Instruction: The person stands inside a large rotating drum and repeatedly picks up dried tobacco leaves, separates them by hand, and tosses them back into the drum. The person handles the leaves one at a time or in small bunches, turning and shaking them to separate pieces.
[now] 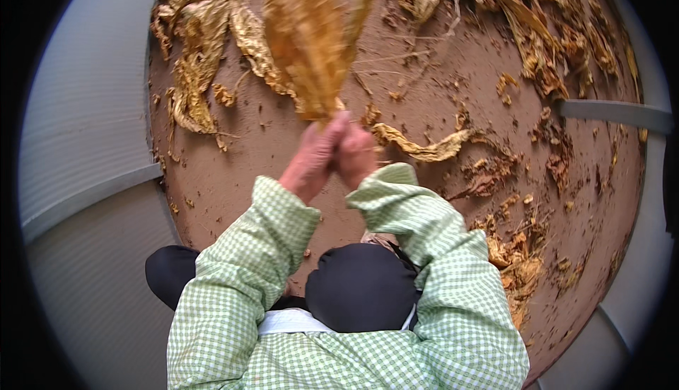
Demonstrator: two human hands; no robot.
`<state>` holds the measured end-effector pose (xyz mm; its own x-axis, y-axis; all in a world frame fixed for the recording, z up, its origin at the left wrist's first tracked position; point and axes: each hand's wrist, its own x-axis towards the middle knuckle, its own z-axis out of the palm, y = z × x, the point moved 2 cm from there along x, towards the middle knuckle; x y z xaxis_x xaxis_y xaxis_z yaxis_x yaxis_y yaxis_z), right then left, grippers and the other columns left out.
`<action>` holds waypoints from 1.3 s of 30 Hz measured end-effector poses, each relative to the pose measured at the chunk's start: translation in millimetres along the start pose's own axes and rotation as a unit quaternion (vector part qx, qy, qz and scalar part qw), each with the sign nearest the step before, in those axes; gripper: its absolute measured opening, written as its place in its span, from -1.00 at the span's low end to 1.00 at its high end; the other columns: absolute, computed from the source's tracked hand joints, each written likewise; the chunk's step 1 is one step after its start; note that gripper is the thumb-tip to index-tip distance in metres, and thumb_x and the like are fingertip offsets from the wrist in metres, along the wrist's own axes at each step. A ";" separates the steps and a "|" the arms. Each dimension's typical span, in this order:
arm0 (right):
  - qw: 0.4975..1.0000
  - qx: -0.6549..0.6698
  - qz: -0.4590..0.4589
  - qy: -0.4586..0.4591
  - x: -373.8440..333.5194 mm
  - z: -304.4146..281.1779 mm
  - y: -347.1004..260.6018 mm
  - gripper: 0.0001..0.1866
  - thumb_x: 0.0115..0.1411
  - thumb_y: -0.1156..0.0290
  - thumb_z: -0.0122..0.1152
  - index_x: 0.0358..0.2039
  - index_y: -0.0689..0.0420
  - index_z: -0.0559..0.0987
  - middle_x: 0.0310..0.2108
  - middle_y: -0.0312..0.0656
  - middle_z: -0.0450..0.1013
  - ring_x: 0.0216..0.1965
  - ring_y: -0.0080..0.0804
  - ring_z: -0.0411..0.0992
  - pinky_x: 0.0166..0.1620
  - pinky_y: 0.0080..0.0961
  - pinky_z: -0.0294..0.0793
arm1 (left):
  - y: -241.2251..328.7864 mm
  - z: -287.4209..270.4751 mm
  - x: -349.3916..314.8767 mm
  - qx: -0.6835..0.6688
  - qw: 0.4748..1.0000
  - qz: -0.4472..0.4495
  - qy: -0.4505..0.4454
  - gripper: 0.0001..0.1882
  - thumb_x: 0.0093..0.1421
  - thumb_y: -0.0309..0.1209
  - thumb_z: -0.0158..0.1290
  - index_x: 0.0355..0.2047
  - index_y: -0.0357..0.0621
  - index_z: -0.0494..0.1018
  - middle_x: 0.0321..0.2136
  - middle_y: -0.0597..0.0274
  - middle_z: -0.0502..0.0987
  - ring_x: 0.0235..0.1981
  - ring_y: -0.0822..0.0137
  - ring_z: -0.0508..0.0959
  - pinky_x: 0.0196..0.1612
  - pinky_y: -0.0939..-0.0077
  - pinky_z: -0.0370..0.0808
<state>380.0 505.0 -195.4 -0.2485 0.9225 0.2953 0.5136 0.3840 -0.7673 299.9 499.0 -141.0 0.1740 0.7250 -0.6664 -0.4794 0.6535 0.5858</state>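
Observation:
My left hand and my right hand are pressed close together in front of me. Both are closed around the narrow stem end of a bundle of dried tobacco leaves. The golden-brown leaves fan out away from me past the far edge of the view, smeared by motion. My fingers overlap, so the stems inside them are mostly hidden. Just right of my hands, a single curled dried leaf lies on the brown floor.
Crumpled dried leaves lie at the far left, with a larger heap at the far right. Broken leaf pieces are beside my right arm. Grey ribbed walls stand on both sides; a grey bar juts in at right.

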 end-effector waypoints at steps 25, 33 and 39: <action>0.872 -0.484 0.074 -0.009 66.9 -140.9 123.8 -0.72 0.08 0.54 0.06 -0.17 0.02 0.52 -0.24 -0.10 0.39 -0.29 -0.29 0.42 -0.26 -0.44 0.50 | 214.4 -119.8 -55.0 0.129 0.831 0.441 0.313 -0.75 0.17 -0.25 0.04 -0.46 -0.15 0.31 -0.74 0.49 0.18 -0.77 0.63 0.15 -0.73 0.76 0.08; 0.914 -0.135 0.215 -0.316 79.4 81.5 45.8 -0.61 0.16 0.11 0.03 -0.23 0.22 0.40 -0.52 0.05 0.43 -0.53 -0.19 0.44 -0.46 -0.29 0.43 | 273.9 -137.1 -87.2 0.244 0.852 0.387 0.254 -0.76 0.18 -0.27 0.04 -0.42 -0.18 0.33 -0.72 0.52 0.16 -0.74 0.66 0.11 -0.72 0.77 0.04; 0.875 -0.007 0.405 -0.266 24.7 102.7 58.2 -0.70 0.22 0.15 -0.02 -0.40 0.15 0.37 -0.62 -0.06 0.40 -0.61 -0.30 0.40 -0.54 -0.30 0.41 | 246.5 -203.4 -104.9 0.240 0.823 0.418 0.301 -0.79 0.16 -0.26 0.05 -0.38 -0.12 0.34 -0.72 0.51 0.20 -0.73 0.67 0.18 -0.72 0.80 0.10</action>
<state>319.4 546.1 -291.2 -0.1433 0.7453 -0.6511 0.7065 -0.3837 -0.5947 -11.5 539.8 -20.4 -0.5705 0.8204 0.0384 0.2054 0.0973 0.9738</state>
